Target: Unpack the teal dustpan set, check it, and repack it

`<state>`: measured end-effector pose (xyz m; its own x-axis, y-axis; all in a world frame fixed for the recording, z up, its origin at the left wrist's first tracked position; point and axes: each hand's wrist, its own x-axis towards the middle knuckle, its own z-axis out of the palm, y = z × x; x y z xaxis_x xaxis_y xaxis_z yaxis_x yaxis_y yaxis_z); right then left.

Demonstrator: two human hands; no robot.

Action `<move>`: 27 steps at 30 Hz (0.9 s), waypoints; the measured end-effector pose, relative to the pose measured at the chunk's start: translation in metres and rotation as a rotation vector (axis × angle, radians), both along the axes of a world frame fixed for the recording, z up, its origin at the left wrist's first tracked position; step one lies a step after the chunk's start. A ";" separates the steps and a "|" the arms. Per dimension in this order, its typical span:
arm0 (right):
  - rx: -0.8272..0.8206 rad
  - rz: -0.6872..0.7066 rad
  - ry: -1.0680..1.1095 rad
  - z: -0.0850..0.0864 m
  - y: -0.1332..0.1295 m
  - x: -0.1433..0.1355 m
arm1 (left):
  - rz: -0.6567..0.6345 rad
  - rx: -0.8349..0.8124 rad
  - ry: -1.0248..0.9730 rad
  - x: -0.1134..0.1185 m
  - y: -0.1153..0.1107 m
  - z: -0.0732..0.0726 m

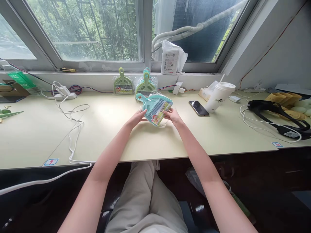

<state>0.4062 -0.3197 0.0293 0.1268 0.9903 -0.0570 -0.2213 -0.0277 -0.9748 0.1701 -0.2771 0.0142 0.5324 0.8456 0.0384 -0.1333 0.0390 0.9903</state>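
A turquoise dustpan (155,108) in clear plastic wrap, with a striped brush and a colourful label showing, is held tilted over the middle of the desk. My left hand (139,118) grips its left edge near the handle, fingers passing underneath. On the opposite side, my right hand (173,116) pinches the label end. Behind it, a stack of wrapped dustpans (146,84), green in front and turquoise behind, leans on the wall below the window. Left of that stack stands a wrapped green dustpan (122,81).
A phone (198,108), white cup with straw (220,96) and tissue pack (207,91) sit to the right. Farther right lies a black strap-like device (277,118) with a cable. White cables (75,123) run across the desk (97,136) on the left. A white box (170,61) stands on the sill.
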 end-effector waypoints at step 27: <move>-0.013 0.003 -0.031 0.005 -0.003 0.007 | 0.651 0.203 0.216 -0.029 0.026 0.006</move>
<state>0.4131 -0.3231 0.0342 0.1254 0.9899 -0.0658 -0.1908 -0.0410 -0.9808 0.1415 -0.2515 0.0203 -0.0650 0.9816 0.1796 0.1331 -0.1699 0.9764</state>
